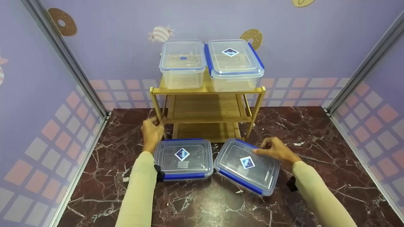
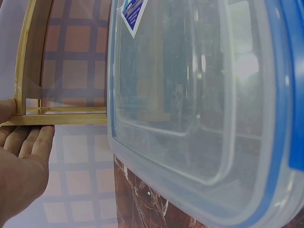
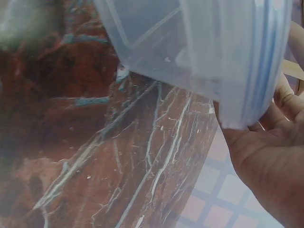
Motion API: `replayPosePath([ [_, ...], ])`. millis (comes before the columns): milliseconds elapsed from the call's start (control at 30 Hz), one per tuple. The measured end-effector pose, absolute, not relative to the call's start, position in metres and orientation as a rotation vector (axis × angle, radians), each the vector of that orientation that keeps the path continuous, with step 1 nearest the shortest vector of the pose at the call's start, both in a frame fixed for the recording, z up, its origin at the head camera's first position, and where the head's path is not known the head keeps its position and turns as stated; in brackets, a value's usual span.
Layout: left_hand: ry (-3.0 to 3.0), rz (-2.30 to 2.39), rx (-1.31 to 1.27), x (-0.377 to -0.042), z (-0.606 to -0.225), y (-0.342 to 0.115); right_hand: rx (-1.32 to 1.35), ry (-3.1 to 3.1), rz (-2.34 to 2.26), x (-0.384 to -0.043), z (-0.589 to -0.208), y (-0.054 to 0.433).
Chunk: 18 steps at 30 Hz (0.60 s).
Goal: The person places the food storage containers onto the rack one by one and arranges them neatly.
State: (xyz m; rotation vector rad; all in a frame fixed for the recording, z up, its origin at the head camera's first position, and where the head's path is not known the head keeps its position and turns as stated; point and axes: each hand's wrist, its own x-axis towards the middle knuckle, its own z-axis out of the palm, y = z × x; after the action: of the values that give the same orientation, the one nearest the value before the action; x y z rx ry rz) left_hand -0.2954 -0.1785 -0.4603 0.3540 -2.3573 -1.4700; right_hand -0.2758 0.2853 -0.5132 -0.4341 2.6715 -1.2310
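My left hand [image 1: 153, 130] grips the left front leg of a wooden shelf rack [image 1: 208, 120]. In the left wrist view, the thumb and fingers lie on opposite sides of the wooden bar [image 2: 71, 118]. On the floor beside that forearm is a clear lidded food container [image 1: 195, 162] with blue clips. My right hand [image 1: 279, 151] holds the far right edge of a second such container [image 1: 232, 151], which sits at an angle. Its thumb lies on the lid edge; in the right wrist view the container's rim [image 3: 256, 61] partly hides the fingers.
Two more clear containers, one with a plain lid [image 1: 183, 78] and one with blue side clips [image 1: 233, 83], stand on the rack's top shelf. Dark red marbled floor [image 1: 104, 176] surrounds everything. Purple patterned walls [image 1: 126, 53] enclose the back and both sides.
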Motion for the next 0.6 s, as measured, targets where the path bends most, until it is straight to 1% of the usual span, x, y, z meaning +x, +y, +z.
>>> replayPosePath([
  [200,-2.353,-1.47,0.357,-0.295,-0.461,-0.18,-0.478,2.642,-1.294,-0.266,-0.517,0.29],
  [600,-2.346,-1.458,0.349,-0.295,-0.461,-0.179,-0.378,2.631,-1.389,-0.247,-0.525,0.287],
])
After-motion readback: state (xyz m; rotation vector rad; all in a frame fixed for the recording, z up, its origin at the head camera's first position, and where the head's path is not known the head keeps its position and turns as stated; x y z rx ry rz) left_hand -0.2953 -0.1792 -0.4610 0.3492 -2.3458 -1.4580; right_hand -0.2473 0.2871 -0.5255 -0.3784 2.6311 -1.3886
